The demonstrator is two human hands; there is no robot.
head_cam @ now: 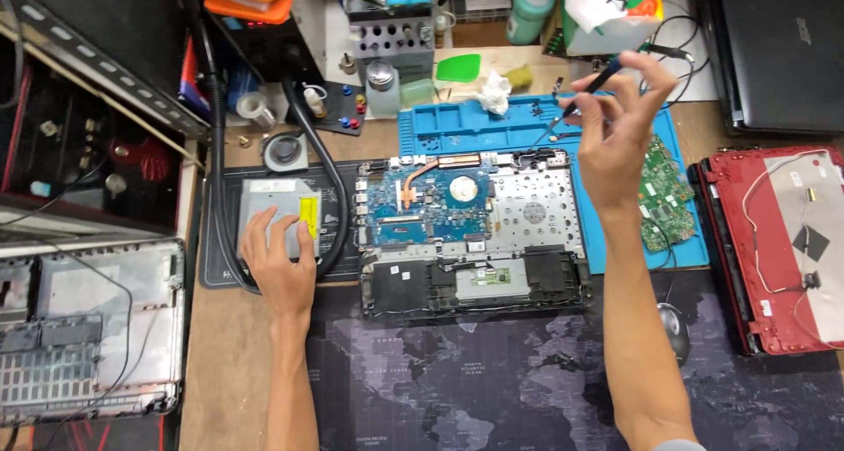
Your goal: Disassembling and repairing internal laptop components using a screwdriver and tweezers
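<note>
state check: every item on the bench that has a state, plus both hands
opened laptop base: cover off, blue board exposed
optical drive: removed, flat on mat
left hand: resting on optical drive
right hand: raised, gripping screwdriver
green circuit board: loose on blue mat
red laptop lid: detached, cables exposed

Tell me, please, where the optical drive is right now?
In the head view the grey optical drive lies left of the opened laptop base, under the left hand, with a black hose curving beside it.
</note>
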